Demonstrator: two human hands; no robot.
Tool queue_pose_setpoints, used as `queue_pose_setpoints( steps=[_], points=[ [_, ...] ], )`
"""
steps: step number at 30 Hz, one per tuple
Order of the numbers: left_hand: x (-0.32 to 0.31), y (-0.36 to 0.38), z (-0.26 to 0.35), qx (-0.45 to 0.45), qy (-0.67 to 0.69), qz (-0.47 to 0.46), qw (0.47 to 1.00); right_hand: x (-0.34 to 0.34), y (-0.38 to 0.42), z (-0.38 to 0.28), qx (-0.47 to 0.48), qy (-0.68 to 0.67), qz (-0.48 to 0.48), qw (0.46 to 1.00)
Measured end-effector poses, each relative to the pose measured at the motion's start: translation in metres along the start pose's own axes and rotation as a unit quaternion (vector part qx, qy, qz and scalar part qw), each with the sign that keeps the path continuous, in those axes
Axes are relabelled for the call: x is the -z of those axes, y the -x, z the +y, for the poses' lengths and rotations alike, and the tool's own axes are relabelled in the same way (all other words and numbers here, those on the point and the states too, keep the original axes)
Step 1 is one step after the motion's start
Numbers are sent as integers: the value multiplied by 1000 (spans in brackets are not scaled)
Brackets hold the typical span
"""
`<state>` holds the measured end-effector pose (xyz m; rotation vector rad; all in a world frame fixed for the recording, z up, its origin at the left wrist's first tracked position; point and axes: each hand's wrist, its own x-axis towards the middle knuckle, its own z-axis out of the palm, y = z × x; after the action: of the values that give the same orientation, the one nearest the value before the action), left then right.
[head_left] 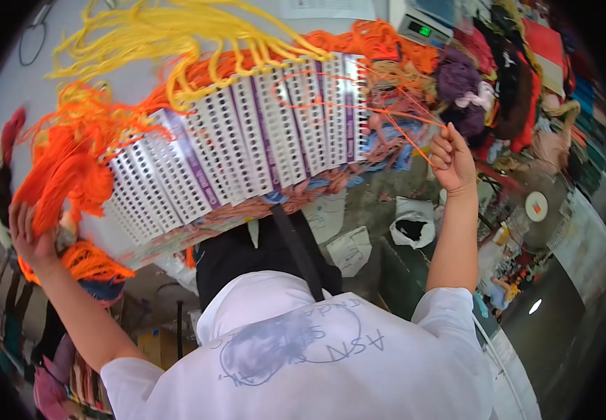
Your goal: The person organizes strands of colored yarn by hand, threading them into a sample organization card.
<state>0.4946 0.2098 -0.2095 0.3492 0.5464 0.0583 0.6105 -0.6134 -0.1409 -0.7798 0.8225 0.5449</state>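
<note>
My right hand [453, 159], raised at the right, pinches a few thin strands of orange yarn [387, 110] that stretch left across the cards. At the far left, my left hand [33, 227] is closed on a thick hank of orange yarn [72, 171]; part of its grip is hidden by the yarn. Between the hands fans a row of white punched cards [229, 150] with purple stripes and rows of holes. Loops of yellow yarn [198, 42] lie along the cards' upper edge, with more orange yarn behind them.
A scale with a green display [424, 31] stands at the back right. Purple yarn [459, 75] and other coloured bundles crowd the right side. A round fan [537, 206] stands below them. A white bag [413, 222] is on the floor beyond the table edge.
</note>
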Motion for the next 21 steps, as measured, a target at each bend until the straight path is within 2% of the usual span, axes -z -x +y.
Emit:
queue_pose_setpoints(
  steps=[1,3,4,5,6,7,8,9,10,11,12,13,15,16,18,19,21],
  points=[
    [-35,6,-22,0,8,-30,1000,6,8,-13,18,-31,-33,999],
    [-21,5,-34,-10,-13,-66,998,14,23,-41,118,-57,-15,991],
    [-9,5,-48,-77,-128,12,989,27,26,-55,152,-94,-17,984],
    [-6,6,-56,-144,-243,93,955,20,26,-57,235,-77,86,965],
    [-54,12,-114,-126,-350,205,906,16,19,-52,268,-64,95,957],
    [-16,-4,-125,-68,-345,144,925,9,6,-41,295,-54,102,948],
    [-52,4,-174,19,-300,21,954,-16,-15,-15,297,-33,137,944],
    [-76,-14,-211,90,-368,127,917,-42,-36,19,246,-2,107,963],
    [-76,-25,-244,126,-365,64,920,-74,-59,60,182,37,51,981],
    [-80,-35,-273,145,-373,65,914,-98,-82,101,156,83,65,982],
    [-86,-40,-295,153,-423,78,890,-122,-99,145,183,149,91,968],
    [-91,-46,-314,118,-464,61,876,-140,-113,177,154,215,80,961],
    [-88,-56,-337,87,-537,94,834,-165,-135,223,165,297,54,939],
    [-90,-59,-344,81,-578,113,804,-176,-142,236,164,324,45,931],
    [-86,-64,-354,80,-576,114,805,-185,-158,256,211,459,57,861],
    [-87,-65,-357,76,-608,113,782,-193,-157,257,228,511,66,827],
    [-86,-71,-361,73,-659,103,742,-194,-166,262,240,522,71,816]
  ],
)
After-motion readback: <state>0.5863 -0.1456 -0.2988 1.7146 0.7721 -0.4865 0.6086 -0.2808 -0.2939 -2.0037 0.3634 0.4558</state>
